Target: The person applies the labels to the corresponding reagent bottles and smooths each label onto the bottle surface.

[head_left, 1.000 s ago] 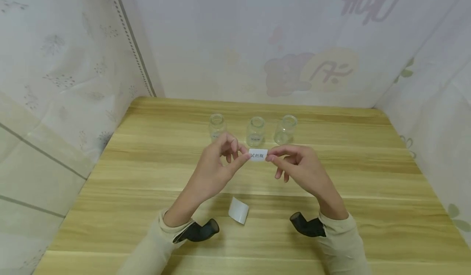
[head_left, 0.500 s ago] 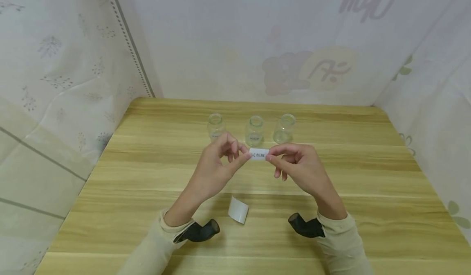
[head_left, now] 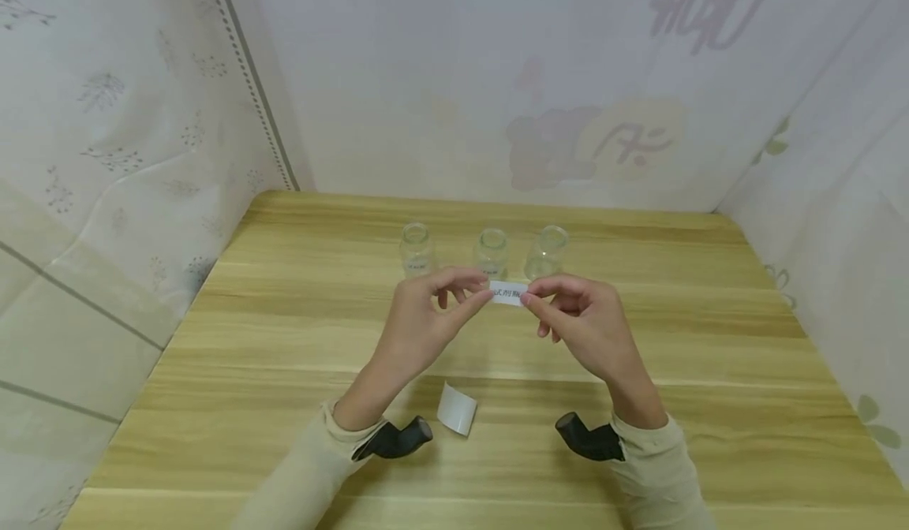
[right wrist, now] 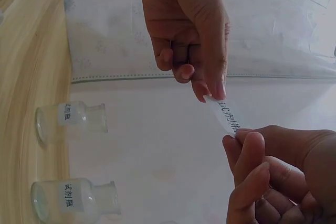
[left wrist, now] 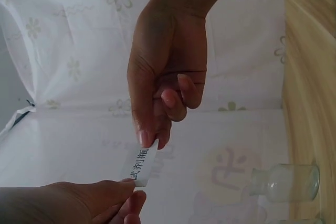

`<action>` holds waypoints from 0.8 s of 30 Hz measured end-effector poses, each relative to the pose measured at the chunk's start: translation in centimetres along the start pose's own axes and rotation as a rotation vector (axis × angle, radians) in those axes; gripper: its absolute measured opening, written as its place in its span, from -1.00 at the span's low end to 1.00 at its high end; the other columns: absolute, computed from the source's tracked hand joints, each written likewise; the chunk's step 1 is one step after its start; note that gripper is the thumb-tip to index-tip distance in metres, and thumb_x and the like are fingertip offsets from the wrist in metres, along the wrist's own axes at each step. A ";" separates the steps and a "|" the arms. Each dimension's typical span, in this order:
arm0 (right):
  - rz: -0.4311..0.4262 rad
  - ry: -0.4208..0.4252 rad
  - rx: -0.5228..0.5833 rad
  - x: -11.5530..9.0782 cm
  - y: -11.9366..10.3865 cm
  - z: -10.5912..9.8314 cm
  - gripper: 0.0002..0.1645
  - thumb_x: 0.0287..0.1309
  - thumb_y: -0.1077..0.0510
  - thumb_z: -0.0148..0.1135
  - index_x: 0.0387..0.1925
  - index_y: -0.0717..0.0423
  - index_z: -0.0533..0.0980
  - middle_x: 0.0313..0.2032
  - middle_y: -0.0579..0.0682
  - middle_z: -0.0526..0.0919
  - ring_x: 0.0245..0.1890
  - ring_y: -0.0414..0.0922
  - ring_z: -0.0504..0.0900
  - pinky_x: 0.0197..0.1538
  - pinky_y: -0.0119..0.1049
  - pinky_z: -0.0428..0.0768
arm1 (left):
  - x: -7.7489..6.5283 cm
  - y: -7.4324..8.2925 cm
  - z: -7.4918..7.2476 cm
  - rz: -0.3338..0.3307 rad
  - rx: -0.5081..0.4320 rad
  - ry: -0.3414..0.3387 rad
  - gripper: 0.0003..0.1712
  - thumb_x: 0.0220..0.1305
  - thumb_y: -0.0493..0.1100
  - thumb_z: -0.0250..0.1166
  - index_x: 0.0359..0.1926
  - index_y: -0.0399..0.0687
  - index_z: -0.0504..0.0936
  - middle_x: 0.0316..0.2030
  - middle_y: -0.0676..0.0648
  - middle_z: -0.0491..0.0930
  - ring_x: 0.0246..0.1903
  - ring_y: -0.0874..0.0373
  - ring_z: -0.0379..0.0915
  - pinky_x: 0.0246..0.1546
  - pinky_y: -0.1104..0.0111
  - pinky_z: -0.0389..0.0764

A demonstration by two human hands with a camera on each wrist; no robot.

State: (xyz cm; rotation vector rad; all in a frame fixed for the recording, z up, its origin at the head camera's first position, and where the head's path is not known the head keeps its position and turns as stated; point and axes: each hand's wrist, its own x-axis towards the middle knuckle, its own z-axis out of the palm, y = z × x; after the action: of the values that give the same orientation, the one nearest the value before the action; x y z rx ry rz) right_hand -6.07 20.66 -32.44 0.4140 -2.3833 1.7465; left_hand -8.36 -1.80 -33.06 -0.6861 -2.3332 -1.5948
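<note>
A small white label [head_left: 507, 292] with printed black characters is stretched between both hands above the table. My left hand [head_left: 419, 321] has its thumb and index finger at the label's left end. At the right end, the thumb and index finger of my right hand [head_left: 589, 321] pinch it. The right wrist view shows the label [right wrist: 226, 115] slightly bowed, its lettered face turned up. Behind the hands stand a left glass bottle [head_left: 416, 252] and a middle glass bottle [head_left: 491, 248], both bearing labels, and a right glass bottle [head_left: 547, 252] showing no label.
A curled piece of white glossy paper [head_left: 457, 409] lies on the wooden table [head_left: 284, 356] between the forearms. Black curved wrist mounts stick out from both sleeves. Patterned white cloth [head_left: 426, 80] hangs behind the table and at both sides.
The label and hands have shifted slightly right. My left index finger has straightened and moved toward the upper edge of the label. Bottles and paper stay in place.
</note>
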 end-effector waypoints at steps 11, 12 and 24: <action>-0.050 0.078 -0.072 0.3 1.7 -2.0 -0.95 0.29 0.32 0.40 -0.24 0.26 0.71 -0.55 0.01 0.68 -0.69 -0.17 0.56 -0.61 -0.38 0.50 | 2.3 -0.8 3.2 -0.053 -0.043 -0.059 -0.88 0.32 -0.17 0.47 -0.19 -0.11 0.83 -0.41 0.08 0.75 -0.45 0.23 0.50 -0.33 0.28 0.53; -0.059 0.093 -0.076 0.3 2.2 -2.0 -0.95 0.28 0.31 0.40 -0.25 0.26 0.71 -0.54 0.03 0.68 -0.69 -0.17 0.56 -0.61 -0.38 0.50 | 2.5 -1.0 3.6 -0.055 -0.043 -0.063 -0.88 0.32 -0.16 0.48 -0.20 -0.10 0.83 -0.41 0.09 0.75 -0.44 0.23 0.50 -0.34 0.30 0.53; 0.124 0.107 -0.158 1.3 9.4 -2.2 -0.83 0.30 0.17 0.44 -0.21 0.23 0.71 -0.40 0.14 0.74 -0.62 -0.14 0.63 -0.58 -0.38 0.48 | 3.2 -6.0 8.4 -0.102 0.014 -0.090 -0.88 0.35 -0.19 0.45 -0.22 -0.18 0.81 -0.40 0.02 0.74 -0.38 0.20 0.55 -0.36 0.39 0.53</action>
State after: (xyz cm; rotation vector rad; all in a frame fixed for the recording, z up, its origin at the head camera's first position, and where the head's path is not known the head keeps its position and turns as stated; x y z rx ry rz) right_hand -10.31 25.22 -39.94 0.1512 -2.4937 1.5688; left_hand -13.52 4.97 -39.72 -0.6586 -2.4783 -1.6203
